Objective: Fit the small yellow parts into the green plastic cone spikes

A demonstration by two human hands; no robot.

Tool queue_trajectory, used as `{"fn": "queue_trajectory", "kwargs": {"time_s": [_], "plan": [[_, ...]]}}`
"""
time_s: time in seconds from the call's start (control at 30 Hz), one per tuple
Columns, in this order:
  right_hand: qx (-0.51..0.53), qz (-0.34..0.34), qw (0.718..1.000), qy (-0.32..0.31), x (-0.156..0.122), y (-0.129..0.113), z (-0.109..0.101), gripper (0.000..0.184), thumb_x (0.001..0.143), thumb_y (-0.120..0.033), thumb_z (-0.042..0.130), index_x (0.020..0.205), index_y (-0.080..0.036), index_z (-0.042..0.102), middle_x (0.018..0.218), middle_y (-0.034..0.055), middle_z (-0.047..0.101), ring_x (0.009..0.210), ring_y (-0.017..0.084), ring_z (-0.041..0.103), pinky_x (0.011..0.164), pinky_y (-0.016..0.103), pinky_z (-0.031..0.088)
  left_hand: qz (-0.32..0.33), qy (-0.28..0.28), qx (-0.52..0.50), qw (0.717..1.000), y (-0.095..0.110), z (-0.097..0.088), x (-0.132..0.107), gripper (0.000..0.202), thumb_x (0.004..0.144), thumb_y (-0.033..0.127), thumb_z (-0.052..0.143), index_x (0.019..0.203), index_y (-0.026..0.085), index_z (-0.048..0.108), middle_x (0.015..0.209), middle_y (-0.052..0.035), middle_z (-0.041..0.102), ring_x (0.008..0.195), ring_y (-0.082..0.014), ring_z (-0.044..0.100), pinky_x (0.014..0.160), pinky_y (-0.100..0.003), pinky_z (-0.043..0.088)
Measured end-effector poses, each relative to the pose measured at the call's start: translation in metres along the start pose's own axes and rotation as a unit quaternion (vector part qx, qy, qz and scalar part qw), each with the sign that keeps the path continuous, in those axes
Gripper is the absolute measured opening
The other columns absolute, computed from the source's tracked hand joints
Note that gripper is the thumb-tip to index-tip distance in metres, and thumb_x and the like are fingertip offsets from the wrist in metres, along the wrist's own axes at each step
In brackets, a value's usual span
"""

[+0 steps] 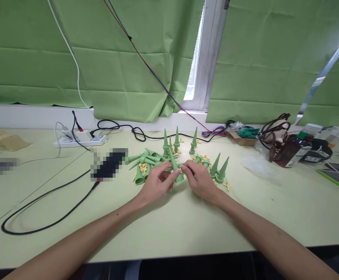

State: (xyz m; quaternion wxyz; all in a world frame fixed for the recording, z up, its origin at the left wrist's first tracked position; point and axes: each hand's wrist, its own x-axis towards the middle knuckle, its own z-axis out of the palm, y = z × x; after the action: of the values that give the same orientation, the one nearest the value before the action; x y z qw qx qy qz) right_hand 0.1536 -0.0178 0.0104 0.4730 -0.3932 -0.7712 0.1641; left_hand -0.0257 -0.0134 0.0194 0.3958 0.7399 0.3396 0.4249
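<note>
My left hand (pixel 159 181) grips a green plastic watering spike (pixel 174 162) by its lower part, with the point up and slightly tilted. Against the spike's side, my right hand (pixel 197 179) is closed in a pinch on a small yellow valve, mostly hidden by the fingertips. To the left lies a pile of loose green spikes (pixel 148 158), with yellow valves (pixel 143 168) among them. Several spikes stand upright behind my hands, such as one spike (pixel 194 142) with a yellow valve in its side. More upright spikes (pixel 222 171) and loose valves (pixel 227 186) are beside my right hand.
A dark blurred device (pixel 111 164) with a looping black cable lies left. Behind it sits a power strip (pixel 80 139). At right are a clear plastic bag (pixel 261 167), a small cardboard box (pixel 242 139), a dark bottle (pixel 292 151) and a handbag (pixel 277 130).
</note>
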Motion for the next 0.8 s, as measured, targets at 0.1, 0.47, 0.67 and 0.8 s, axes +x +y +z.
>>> {"fn": "queue_trajectory", "kwargs": {"time_s": [0.1, 0.47, 0.67, 0.8], "plan": [[-0.004, 0.000, 1.000, 0.000, 0.0005, 0.0009, 0.0002, 0.031, 0.101, -0.031, 0.039, 0.071, -0.022, 0.038, 0.062, -0.0037, 0.042, 0.056, 0.013, 0.038, 0.057, 0.026, 0.032, -0.005, 0.007, -0.012, 1.000, 0.0020, 0.0009, -0.0005, 0.025, 0.090, 0.042, 0.060, 0.083, 0.019, 0.054, 0.060, 0.0052, 0.047, 0.044, -0.0101, 0.053, 0.039, -0.021, 0.040], [-0.055, -0.006, 0.998, -0.017, -0.0012, 0.0053, 0.0021, 0.027, 0.102, -0.030, 0.039, 0.077, -0.022, 0.045, 0.068, -0.0009, 0.052, 0.059, 0.014, 0.046, 0.059, 0.027, 0.034, 0.030, 0.016, 0.066, 0.997, -0.0045, 0.0016, -0.0035, 0.020, 0.093, 0.036, 0.057, 0.103, 0.020, 0.056, 0.052, 0.0063, 0.053, 0.044, -0.0106, 0.053, 0.044, -0.021, 0.042], [-0.079, 0.004, 0.997, -0.024, -0.0011, 0.0059, 0.0024, 0.027, 0.103, -0.031, 0.038, 0.080, -0.021, 0.048, 0.072, 0.0000, 0.056, 0.062, 0.014, 0.049, 0.061, 0.027, 0.035, 0.040, 0.034, 0.098, 0.994, -0.0057, 0.0028, -0.0031, 0.016, 0.093, 0.034, 0.055, 0.099, 0.020, 0.054, 0.052, 0.0067, 0.051, 0.044, -0.0095, 0.048, 0.045, -0.021, 0.039], [-0.085, -0.003, 0.996, -0.024, -0.0007, 0.0052, 0.0023, 0.027, 0.103, -0.031, 0.037, 0.083, -0.021, 0.051, 0.077, 0.0018, 0.060, 0.066, 0.015, 0.052, 0.063, 0.028, 0.036, -0.005, 0.036, 0.007, 0.999, -0.0053, 0.0026, -0.0006, 0.021, 0.092, 0.039, 0.057, 0.103, 0.021, 0.054, 0.053, 0.0073, 0.047, 0.041, -0.0093, 0.047, 0.041, -0.020, 0.037]]}}
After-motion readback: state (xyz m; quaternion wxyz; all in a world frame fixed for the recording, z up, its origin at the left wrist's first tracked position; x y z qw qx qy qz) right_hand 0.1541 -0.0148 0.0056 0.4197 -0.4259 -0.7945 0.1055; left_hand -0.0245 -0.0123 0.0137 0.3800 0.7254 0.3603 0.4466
